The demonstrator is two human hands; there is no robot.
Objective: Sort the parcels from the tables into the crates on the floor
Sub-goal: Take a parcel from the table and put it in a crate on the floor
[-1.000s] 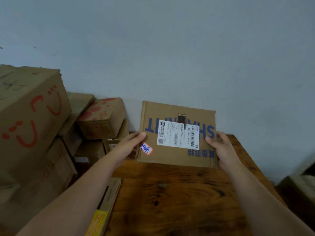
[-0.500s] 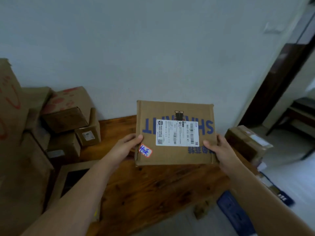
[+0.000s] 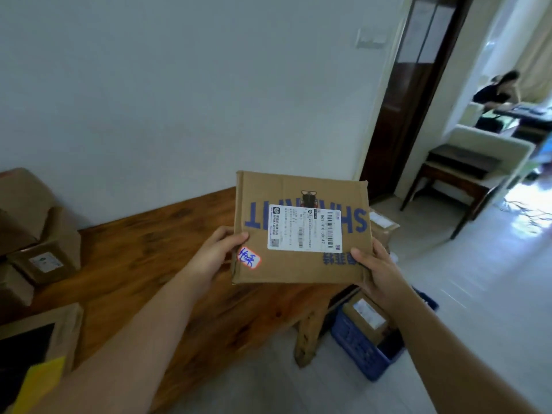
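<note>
Parcel (image 3: 301,186) is up in both hands, label facing the camera, over the right end of the table (image 3: 134,249). A second ago it was back by the wall. Left hand (image 3: 215,252) grip: thumb on the face beside the sticker (image 3: 248,257), fingers behind the left edge. Right hand (image 3: 379,270) grip: thumb on the lower right corner, fingers behind.

View has swung right, away from the stacked boxes (image 3: 44,255). Blue crate (image 3: 358,348) now shows on the floor by the table leg, below the right wrist. My reading: pick done, carry under way, drop still to come.

Crate holds at least one labelled box (image 3: 366,313) with something dark beside it. The forearm hides the rest.
</note>
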